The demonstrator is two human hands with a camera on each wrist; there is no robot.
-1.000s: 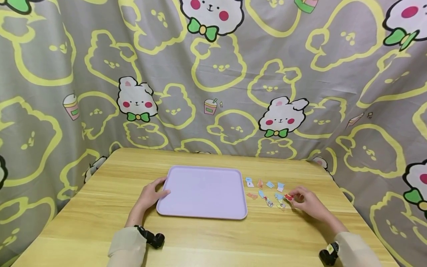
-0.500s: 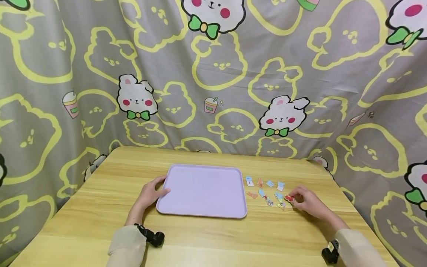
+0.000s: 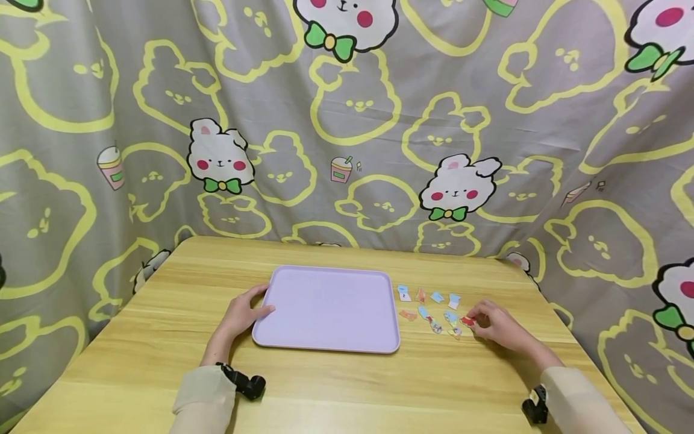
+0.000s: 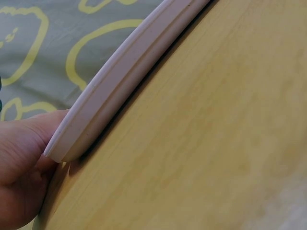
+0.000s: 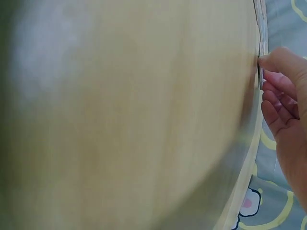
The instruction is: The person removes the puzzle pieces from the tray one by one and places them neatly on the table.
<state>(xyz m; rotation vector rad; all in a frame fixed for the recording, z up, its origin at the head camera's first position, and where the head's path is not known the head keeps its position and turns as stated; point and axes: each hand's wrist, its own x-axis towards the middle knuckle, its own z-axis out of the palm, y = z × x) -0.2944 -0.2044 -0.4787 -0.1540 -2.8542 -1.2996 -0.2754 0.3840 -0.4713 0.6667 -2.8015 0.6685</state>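
Note:
A lilac rectangular tray (image 3: 325, 310) lies on the table, its surface bare. At its left edge my left hand (image 3: 240, 314) grips the rim, the thumb over the top; the left wrist view shows the tray's side wall (image 4: 112, 84) close to that hand (image 4: 21, 163). To the right of the tray, my right hand (image 3: 501, 328) pinches a red puzzle piece (image 3: 467, 321) between thumb and fingers, low at the table. In the right wrist view this hand (image 5: 288, 103) holds the thin piece edge-on.
Several flat, irregular picture pieces lie in two rough rows between the tray and my right hand, among them an orange one (image 3: 408, 315) and a blue one (image 3: 437, 297). The wooden table (image 3: 336, 392) ends at a grey patterned curtain (image 3: 271, 144).
Both hands stay almost in place, the left at the tray and the right at the red piece. The head view has shifted only slightly.

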